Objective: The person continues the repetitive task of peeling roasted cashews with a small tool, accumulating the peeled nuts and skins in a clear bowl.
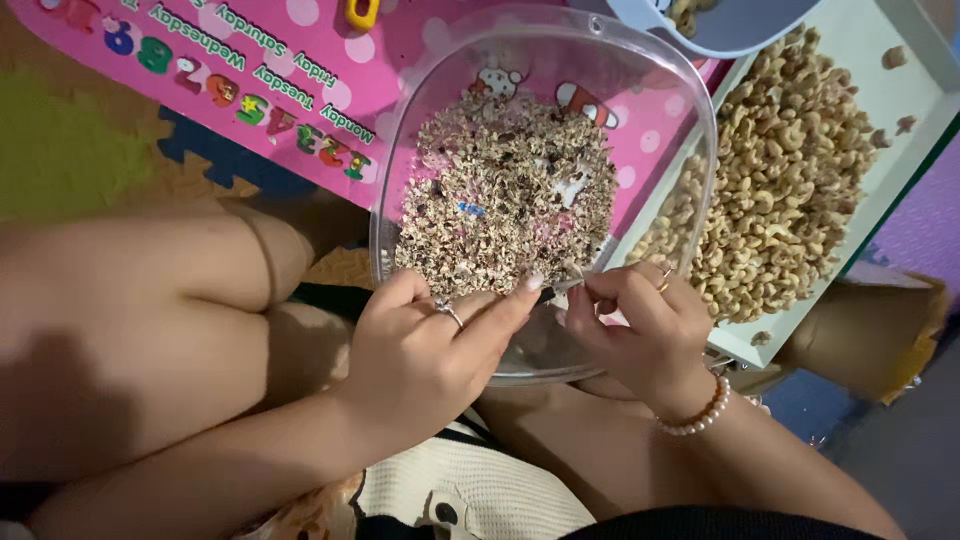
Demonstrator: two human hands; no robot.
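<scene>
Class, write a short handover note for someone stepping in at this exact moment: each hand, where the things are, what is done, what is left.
Left hand: on the near rim of the clear tub, fingers bent, holding nothing I can make out.
Right hand: fingers pinched on something small and pale, too small to tell what.
The tub holds a heap of shell scraps.
Done: a pile of peeled cashews lies on the white tray to the right.
Left: cannot tell; no unpeeled nuts are clearly in view.

two hands (520, 335), one clear tub (690, 150), one white tray (860, 60), one pink mat (300, 70)
</scene>
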